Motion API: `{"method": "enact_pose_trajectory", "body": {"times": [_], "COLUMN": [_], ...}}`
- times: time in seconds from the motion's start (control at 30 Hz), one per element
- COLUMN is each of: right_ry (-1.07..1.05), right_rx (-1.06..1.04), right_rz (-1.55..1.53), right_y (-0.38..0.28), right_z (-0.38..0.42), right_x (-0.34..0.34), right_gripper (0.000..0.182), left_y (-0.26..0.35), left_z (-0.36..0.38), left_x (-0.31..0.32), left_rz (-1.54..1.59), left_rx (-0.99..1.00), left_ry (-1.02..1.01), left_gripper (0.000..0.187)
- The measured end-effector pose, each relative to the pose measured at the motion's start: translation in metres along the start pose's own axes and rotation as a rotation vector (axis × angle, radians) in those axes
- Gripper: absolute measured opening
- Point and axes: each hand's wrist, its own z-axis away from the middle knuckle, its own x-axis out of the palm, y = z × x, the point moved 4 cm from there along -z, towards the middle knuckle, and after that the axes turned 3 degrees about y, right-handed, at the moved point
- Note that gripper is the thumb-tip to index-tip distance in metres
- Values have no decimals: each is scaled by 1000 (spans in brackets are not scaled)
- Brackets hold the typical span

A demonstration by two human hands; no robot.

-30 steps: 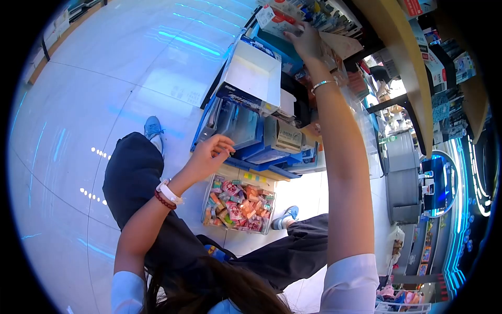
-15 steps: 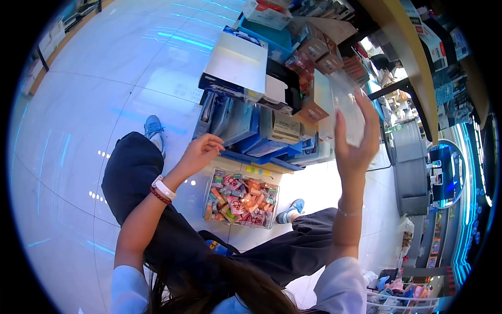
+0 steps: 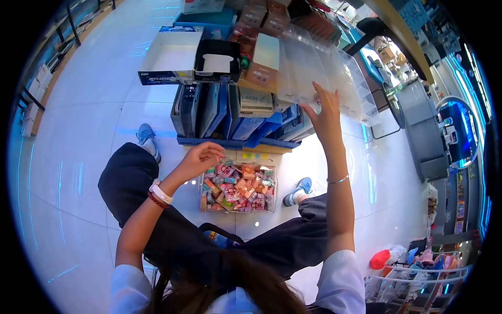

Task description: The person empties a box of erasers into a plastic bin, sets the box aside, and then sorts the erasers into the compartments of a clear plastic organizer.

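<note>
My right hand (image 3: pixel 327 115) is raised at the near edge of a clear plastic divided box (image 3: pixel 324 68), its fingers apart and overlapping the plastic; whether they touch it I cannot tell. My left hand (image 3: pixel 197 161), fingers loosely curled, hovers by the upper left corner of a clear bin (image 3: pixel 276 201) on the floor. Small orange and pink packets (image 3: pixel 243 188) fill that bin. Whatever the left fingers may hold is hidden. Behind the bin, a blue crate (image 3: pixel 209 142) holds upright folders (image 3: pixel 212 110) and a beige box (image 3: pixel 255 102).
Above the folders are an empty white box (image 3: pixel 172 52), a black box (image 3: pixel 217 63) and a brown carton (image 3: pixel 264 63). A grey cabinet (image 3: pixel 418 131) stands right. A wire basket (image 3: pixel 418 275) of wrapped items is at lower right. My shoes (image 3: pixel 298 191) flank the bin.
The view has turned, so the shelf boxes appear further left and more upright. My right hand appears lower, by the plastic box's near edge. My left hand stays near the bin.
</note>
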Motion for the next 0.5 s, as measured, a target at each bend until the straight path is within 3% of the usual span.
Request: {"method": "enact_pose_trajectory", "body": {"times": [0.13,0.27,0.5], "right_ry": [21,-9,-71], "right_rx": [81,-41,54], "right_rz": [-87,-147,-240], "right_y": [-10,-27,-48], "right_z": [9,26,49], "right_x": [-16,-32,-64], "right_gripper": [67,71,84], "left_y": [16,41,64], "left_z": [-4,-9,-35], "left_x": [20,39,78], "left_rz": [-77,-182,92], "left_rx": [3,17,145], "left_ry": [-47,-48,-68], "left_gripper": [25,23,32]}}
